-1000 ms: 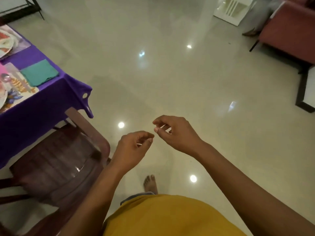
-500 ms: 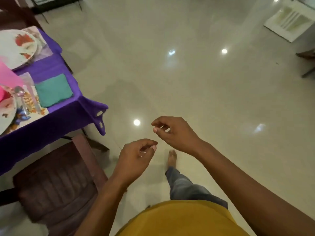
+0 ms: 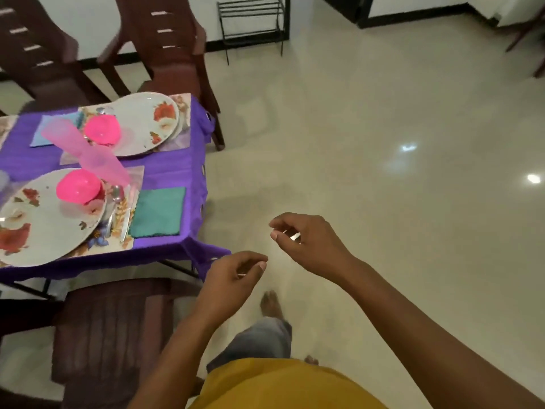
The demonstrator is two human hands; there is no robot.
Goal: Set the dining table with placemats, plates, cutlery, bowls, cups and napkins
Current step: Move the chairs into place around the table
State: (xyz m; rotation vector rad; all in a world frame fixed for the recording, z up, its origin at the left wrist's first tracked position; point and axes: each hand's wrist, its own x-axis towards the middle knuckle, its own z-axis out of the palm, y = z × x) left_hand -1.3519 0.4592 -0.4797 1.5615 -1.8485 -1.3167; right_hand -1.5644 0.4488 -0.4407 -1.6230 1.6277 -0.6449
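Observation:
A table with a purple cloth (image 3: 165, 163) stands at the left. On it lie two floral plates, a near one (image 3: 44, 225) and a far one (image 3: 147, 125). Each plate carries a pink bowl (image 3: 78, 185) (image 3: 101, 129). A pink cup (image 3: 88, 152) stands between them. Cutlery (image 3: 118, 208) and a teal napkin (image 3: 157, 212) lie right of the near plate, and a blue napkin (image 3: 56, 132) lies at the far setting. My left hand (image 3: 233, 278) and right hand (image 3: 303, 240) hang over the floor, right of the table corner, fingers loosely curled and holding nothing.
A brown plastic chair (image 3: 112, 329) stands at the table's near side, just left of my left arm. Two more brown chairs (image 3: 168, 45) are on the far side. A black metal rack (image 3: 253, 22) is by the wall. Glossy tiled floor (image 3: 383, 172) spreads to the right.
The view has swung left and up, so more of the table and the far chairs shows. My hands kept the same loose pose in front of me while I stepped forward.

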